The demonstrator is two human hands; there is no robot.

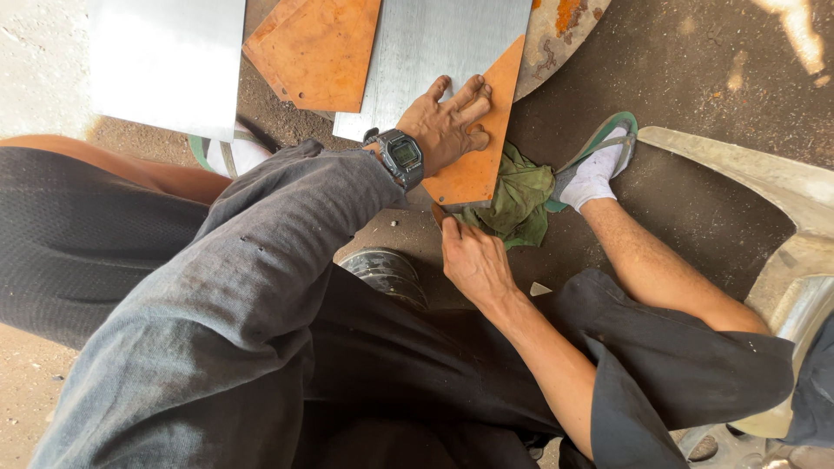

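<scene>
Dirt workshop floor [695, 78], seen from above. Item: 1 steel sheet [434, 52] with an orange film strip [478, 156]. Left hand [447, 122] flat, fingers spread, pressing it. Right hand [473, 260] pinched at the sheet's near edge beside 1 green rag [521, 195].

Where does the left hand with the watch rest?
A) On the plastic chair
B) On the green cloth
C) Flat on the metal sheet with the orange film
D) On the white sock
C: the left hand lies with fingers spread on the metal sheet, partly on its orange film.
</scene>
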